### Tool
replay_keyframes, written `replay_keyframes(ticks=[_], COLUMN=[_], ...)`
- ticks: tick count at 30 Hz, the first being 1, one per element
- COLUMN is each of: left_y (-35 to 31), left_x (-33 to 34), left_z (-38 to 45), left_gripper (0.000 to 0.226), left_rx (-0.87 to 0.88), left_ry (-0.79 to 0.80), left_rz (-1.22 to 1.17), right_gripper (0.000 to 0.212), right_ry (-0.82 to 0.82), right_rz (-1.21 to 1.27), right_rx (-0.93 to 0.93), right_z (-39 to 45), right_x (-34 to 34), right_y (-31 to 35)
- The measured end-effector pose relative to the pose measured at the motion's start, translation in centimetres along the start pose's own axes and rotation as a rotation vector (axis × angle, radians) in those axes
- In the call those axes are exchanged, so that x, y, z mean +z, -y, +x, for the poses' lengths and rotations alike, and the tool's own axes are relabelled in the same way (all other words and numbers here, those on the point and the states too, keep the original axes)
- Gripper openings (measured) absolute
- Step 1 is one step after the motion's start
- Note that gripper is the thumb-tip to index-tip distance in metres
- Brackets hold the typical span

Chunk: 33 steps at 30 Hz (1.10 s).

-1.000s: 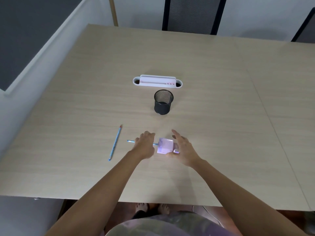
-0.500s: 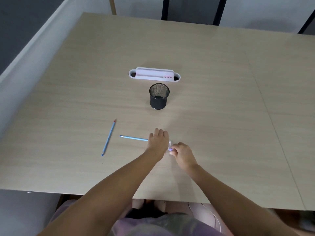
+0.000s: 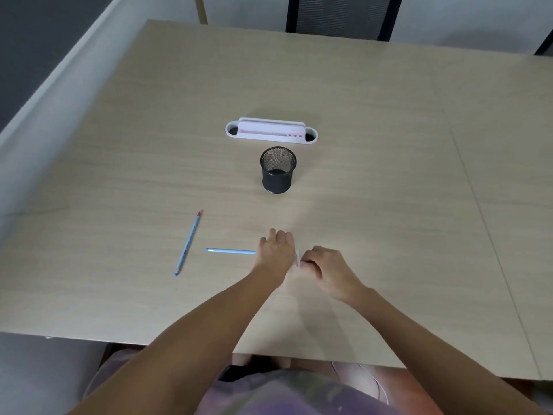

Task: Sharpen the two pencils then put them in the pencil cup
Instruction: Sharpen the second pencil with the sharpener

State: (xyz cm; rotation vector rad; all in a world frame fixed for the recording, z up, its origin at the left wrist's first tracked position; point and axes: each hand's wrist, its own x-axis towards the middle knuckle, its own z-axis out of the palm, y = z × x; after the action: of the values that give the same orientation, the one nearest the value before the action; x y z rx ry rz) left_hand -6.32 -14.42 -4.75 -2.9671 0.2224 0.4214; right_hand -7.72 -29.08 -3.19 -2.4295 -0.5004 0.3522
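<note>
Pale wood desk [image 3: 374,121] is carrying everything. We are now covering the sharpener [image 3: 297,258], open a second ago: left hand [image 3: 276,253] gripping the inserted pencil [image 3: 230,251], right hand [image 3: 324,265] pinching its crank. Sharpening is starting. Second pencil [image 3: 188,243] is lying left of the pencil cup [image 3: 278,170].

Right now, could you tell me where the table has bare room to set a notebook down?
The table lies bare right of the pencil cup, and behind the white holder. It is crowded near the front: the left hand and right hand, plus the loose pencil.
</note>
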Motion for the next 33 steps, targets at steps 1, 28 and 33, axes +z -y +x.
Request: replay_keyframes(ticks=[1,28,33], left_y=[0.0,0.1,0.2], left_x=[0.0,-0.7,-0.7], left_z=[0.0,0.0,0.1], left_gripper=[0.043,0.058,0.055], left_rx=[-0.003,0.004,0.002], left_ry=[-0.004,0.006,0.001], left_rz=[-0.004,-0.102,-0.081], right_gripper=[0.018,0.032,0.021], right_ry=[-0.022,-0.188,-0.24], right_rz=[-0.012,0.302,0.077], right_rx=[-0.015,0.552,0.654], right_z=[0.8,6.7,6.3], right_x=[-0.7,1.9,5.5], right_y=[0.0,-0.8,-1.2])
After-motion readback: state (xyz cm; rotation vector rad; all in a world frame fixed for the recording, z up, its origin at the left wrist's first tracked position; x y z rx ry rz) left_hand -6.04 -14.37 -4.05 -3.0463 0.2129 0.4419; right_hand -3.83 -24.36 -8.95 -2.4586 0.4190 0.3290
